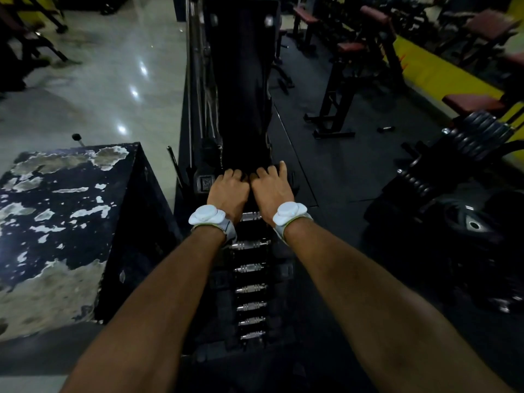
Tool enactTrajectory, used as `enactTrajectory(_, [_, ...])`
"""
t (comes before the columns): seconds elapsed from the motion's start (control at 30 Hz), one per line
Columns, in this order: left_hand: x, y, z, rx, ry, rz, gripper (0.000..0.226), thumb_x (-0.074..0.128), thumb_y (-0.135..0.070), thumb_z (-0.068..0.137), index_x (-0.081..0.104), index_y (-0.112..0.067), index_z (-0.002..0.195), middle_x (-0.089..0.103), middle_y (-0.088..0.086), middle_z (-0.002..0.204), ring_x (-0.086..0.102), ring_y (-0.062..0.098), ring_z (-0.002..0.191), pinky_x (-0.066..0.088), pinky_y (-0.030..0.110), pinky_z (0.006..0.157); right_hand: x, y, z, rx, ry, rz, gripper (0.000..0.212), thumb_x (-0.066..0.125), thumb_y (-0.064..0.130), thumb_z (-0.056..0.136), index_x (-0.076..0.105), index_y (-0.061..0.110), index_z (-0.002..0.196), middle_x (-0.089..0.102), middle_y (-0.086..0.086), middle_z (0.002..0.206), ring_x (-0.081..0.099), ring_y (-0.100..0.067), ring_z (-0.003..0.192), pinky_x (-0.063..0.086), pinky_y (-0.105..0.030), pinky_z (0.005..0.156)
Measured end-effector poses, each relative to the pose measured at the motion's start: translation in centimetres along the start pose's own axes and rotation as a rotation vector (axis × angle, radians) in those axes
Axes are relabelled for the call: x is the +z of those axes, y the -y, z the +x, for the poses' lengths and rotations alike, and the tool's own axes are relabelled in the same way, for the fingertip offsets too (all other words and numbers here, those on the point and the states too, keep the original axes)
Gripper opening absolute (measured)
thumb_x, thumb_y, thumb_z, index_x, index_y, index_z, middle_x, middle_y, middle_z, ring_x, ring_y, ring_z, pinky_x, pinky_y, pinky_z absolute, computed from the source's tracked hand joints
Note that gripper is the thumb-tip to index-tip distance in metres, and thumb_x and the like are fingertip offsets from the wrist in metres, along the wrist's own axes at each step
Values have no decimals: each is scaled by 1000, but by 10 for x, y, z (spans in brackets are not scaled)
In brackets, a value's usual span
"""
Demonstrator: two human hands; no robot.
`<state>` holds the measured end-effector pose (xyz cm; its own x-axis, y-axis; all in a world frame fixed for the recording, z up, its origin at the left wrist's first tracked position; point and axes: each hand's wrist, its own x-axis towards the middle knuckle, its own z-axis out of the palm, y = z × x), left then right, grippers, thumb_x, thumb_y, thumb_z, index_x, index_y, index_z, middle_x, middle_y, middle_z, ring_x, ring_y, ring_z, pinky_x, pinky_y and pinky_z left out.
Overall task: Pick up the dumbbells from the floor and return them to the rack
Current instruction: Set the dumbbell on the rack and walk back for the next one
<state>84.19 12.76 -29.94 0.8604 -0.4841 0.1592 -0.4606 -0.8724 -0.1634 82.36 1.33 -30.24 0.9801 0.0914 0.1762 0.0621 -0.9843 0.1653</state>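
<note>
A long dark dumbbell rack (283, 272) runs away from me, holding a row of several black dumbbells (251, 287) with chrome handles. At the far end of that row my left hand (228, 191) and my right hand (270, 188) sit side by side. Their fingers curl over the handle of a large black dumbbell (204, 182). Its handle is hidden under my hands, and only its left head shows, with a number plate. Far off on the dark mat lies one small dumbbell (385, 129).
A worn black box (56, 222) with peeling paint stands close on my left. Benches (348, 66) stand on the dark mat at the right, with stacked weight plates (479, 134) and loose plates (467, 222) nearer. Shiny tiled floor (113, 80) lies at the left.
</note>
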Motion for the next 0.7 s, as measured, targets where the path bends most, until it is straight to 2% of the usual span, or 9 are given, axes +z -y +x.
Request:
enactTrajectory(0.1, [0, 2, 0, 23, -4, 3, 34, 57, -14, 90, 63, -8, 123, 56, 11, 123, 49, 31, 118, 43, 38, 91, 0, -1, 0, -12, 6, -10, 40, 66, 18, 84, 65, 17, 124, 60, -8, 127, 50, -35, 120, 17, -60, 120])
enactTrajectory(0.23, [-3, 7, 0, 84, 7, 37, 37, 50, -14, 95, 55, -8, 132, 52, 12, 129, 47, 31, 121, 43, 38, 92, -1, -5, -5, -29, -30, -1, 42, 60, 18, 89, 60, 16, 131, 61, -9, 126, 49, -36, 120, 19, -59, 119])
enactTrajectory(0.33, [-3, 10, -9, 113, -22, 8, 44, 46, -9, 97, 45, -4, 141, 49, 14, 132, 46, 32, 122, 44, 37, 94, -4, -3, -16, -26, -40, -20, 52, 65, 17, 84, 57, 15, 135, 62, -7, 123, 46, -36, 124, 17, -61, 119])
enactTrajectory(0.43, [-2, 11, -21, 85, -98, -110, 39, 53, -2, 92, 54, -4, 132, 50, 14, 124, 47, 33, 117, 47, 39, 88, -6, -1, -26, -3, -73, -36, 55, 72, 16, 75, 61, 17, 128, 63, -6, 119, 49, -34, 123, 22, -60, 117])
enactTrajectory(0.5, [-2, 11, -27, 38, -116, -206, 30, 57, 0, 89, 61, -6, 118, 51, 14, 118, 48, 33, 113, 49, 42, 80, -8, 2, -33, 16, -126, -15, 46, 75, 16, 70, 67, 18, 115, 64, -6, 112, 53, -33, 114, 34, -56, 110])
enactTrajectory(0.57, [-6, 12, -31, -26, -115, -308, 26, 58, -2, 88, 62, -8, 113, 52, 13, 117, 48, 33, 112, 47, 44, 78, -13, 4, -37, 48, -193, 26, 40, 77, 16, 66, 69, 18, 104, 64, -6, 104, 56, -33, 101, 43, -48, 91])
enactTrajectory(0.63, [-13, 9, -35, -147, -170, -476, 30, 56, -3, 86, 65, -12, 114, 56, 11, 116, 52, 33, 112, 48, 44, 79, -19, 9, -38, 120, -239, 132, 35, 75, 17, 71, 67, 18, 106, 63, -8, 103, 58, -34, 96, 42, -44, 79])
enactTrajectory(0.7, [-23, 6, -46, -348, -277, -698, 36, 58, -9, 87, 68, -19, 119, 63, 8, 115, 59, 30, 110, 53, 41, 84, -31, 16, -42, 216, -215, 364, 30, 66, 18, 83, 65, 19, 113, 62, -8, 110, 61, -33, 99, 45, -42, 77])
